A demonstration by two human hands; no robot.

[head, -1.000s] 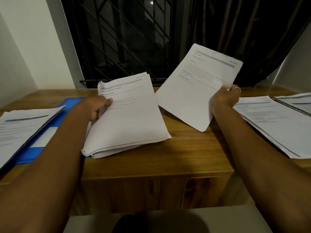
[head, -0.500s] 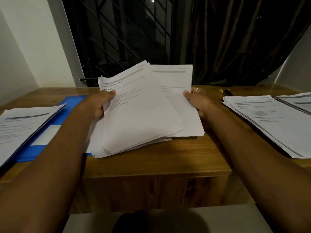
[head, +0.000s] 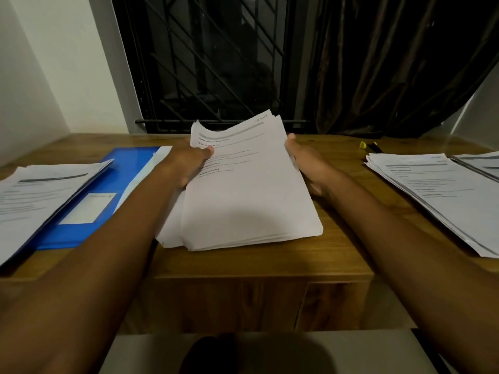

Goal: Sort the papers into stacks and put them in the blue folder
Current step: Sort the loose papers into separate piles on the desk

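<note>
A thick stack of white printed papers lies tilted in the middle of the wooden desk. My left hand grips its upper left edge, thumb on the top sheet. My right hand lies against the stack's right edge with straight fingers, the fingertips partly hidden under the sheets. The blue folder lies flat to the left, a white label on its cover. A smaller pile of papers overlaps the folder's left side.
Two more piles of printed sheets lie at the desk's right end. A yellow-and-black marker sits behind them. A barred window and dark curtain stand behind the desk, with a white wall at left.
My right hand brought its single sheet left and down and slipped it under the stack in my left hand. The sheet is now merged with the stack, and the right hand lies along its edge.
</note>
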